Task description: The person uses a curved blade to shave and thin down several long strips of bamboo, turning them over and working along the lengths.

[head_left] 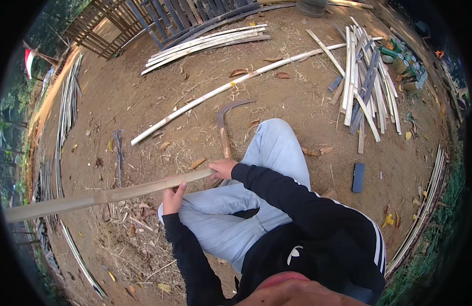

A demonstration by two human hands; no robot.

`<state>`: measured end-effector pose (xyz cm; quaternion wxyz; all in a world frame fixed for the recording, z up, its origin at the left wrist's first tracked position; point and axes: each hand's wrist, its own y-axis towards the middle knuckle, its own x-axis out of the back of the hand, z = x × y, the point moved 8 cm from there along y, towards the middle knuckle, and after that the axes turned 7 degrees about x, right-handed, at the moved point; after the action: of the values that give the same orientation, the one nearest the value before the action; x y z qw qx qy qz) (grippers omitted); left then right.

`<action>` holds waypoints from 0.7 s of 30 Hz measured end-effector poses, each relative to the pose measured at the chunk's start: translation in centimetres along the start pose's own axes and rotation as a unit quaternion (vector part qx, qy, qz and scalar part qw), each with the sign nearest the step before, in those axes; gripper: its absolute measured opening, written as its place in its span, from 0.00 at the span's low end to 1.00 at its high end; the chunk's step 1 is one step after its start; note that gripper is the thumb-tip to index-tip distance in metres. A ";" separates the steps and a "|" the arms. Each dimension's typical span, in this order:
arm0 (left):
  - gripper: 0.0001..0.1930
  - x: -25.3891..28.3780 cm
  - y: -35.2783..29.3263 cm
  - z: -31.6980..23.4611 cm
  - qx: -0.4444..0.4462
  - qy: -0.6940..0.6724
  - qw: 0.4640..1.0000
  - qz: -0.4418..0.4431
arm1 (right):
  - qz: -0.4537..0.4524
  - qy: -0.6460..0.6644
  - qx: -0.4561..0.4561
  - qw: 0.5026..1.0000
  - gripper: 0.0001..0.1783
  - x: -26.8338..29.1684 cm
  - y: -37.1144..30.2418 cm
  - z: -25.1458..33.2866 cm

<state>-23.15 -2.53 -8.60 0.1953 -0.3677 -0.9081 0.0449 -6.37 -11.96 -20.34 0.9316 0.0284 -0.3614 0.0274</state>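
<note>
A long split bamboo strip (129,193) stretches from my lap out past the left edge of the head view. My left hand (172,200) grips it from beneath near my knee, thumb up along its near side. At the strip's right end, my right hand (224,168) is closed around the tip. Just beyond that hand a sickle (225,143) lies on the soil, its wooden handle toward me and its curved blade bending to the right. Part of the handle's near end is hidden by my right hand.
One long pale bamboo pole (190,105) lies diagonally ahead. A heap of cut strips (356,76) sits at the right, near several bottles (399,64). More strips (205,45) rest by a slatted bamboo panel (169,18). A dark phone (358,177) lies right of my knee.
</note>
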 end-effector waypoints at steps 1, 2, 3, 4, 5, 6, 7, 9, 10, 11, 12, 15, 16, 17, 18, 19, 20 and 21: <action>0.14 -0.4 0.2 0.2 0.037 0.055 0.998 0.013 | -0.024 0.010 0.011 1.000 0.24 0.2 -0.3 0.4; 0.14 -1.2 0.5 -0.5 0.041 0.065 0.997 0.018 | -0.053 0.016 0.018 0.998 0.24 0.7 -0.4 0.3; 0.14 -1.5 0.5 -0.7 0.047 0.076 0.996 0.019 | -0.068 0.023 0.031 0.997 0.24 1.1 0.0 1.5; 0.14 -1.6 0.4 -0.8 0.053 0.087 0.995 0.022 | -0.084 0.030 0.042 0.995 0.24 1.5 0.1 2.8; 0.15 -1.4 0.6 -0.6 0.017 0.082 0.996 0.024 | -0.100 0.036 0.053 0.993 0.23 2.1 0.1 4.4; 0.16 -1.4 0.6 -0.8 -0.001 0.009 1.000 0.004 | -0.099 0.069 0.042 0.992 0.24 2.0 -0.1 5.2; 0.16 -1.7 0.6 -0.9 -0.020 -0.063 0.998 -0.015 | -0.098 0.101 0.031 0.990 0.24 1.9 -0.1 6.3; 0.16 -2.4 0.7 -1.7 -0.045 -0.162 0.985 -0.038 | -0.110 0.144 0.047 0.982 0.25 2.7 -0.5 8.0; 0.16 -2.5 0.6 -2.1 -0.051 -0.187 0.980 -0.046 | -0.074 0.159 0.043 0.984 0.26 2.7 -0.7 8.4; 0.16 -2.7 0.6 -2.8 -0.058 -0.214 0.974 -0.054 | -0.037 0.173 0.039 0.984 0.27 3.4 -1.0 9.1; 0.16 -2.7 0.8 -3.2 -0.049 -0.239 0.968 -0.062 | -0.001 0.186 0.036 0.982 0.28 3.4 -1.2 9.4; 0.16 -2.9 1.2 -3.8 -0.025 -0.299 0.951 -0.078 | -0.036 0.288 0.081 0.953 0.29 3.5 -2.5 9.5; 0.16 -2.8 1.3 -3.6 -0.019 -0.308 0.948 -0.076 | -0.011 0.309 0.054 0.949 0.30 2.8 -3.3 9.2; 0.16 -2.6 1.4 -3.5 -0.013 -0.317 0.945 -0.078 | 0.017 0.328 0.029 0.944 0.31 2.4 -4.1 9.0; 0.16 -2.8 1.7 -3.4 -0.009 -0.336 0.939 -0.070 | 0.041 0.345 -0.001 0.938 0.32 1.9 -5.1 8.7; 0.16 -2.9 2.0 -3.3 -0.006 -0.355 0.933 -0.062 | 0.056 0.335 -0.018 0.940 0.31 0.7 -5.5 7.5; 0.16 -2.6 1.9 -2.9 0.000 -0.371 0.927 -0.060 | 0.067 0.388 -0.053 0.918 0.29 0.7 -6.2 8.1; 0.16 -2.1 1.7 -2.9 0.001 -0.387 0.920 -0.060 | 0.081 0.439 -0.087 0.890 0.27 1.5 -6.8 10.0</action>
<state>-19.53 -2.88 -7.02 -0.1690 -0.2659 -0.9332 0.1729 -11.45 -19.41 -12.20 0.9886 -0.0970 0.0827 0.0808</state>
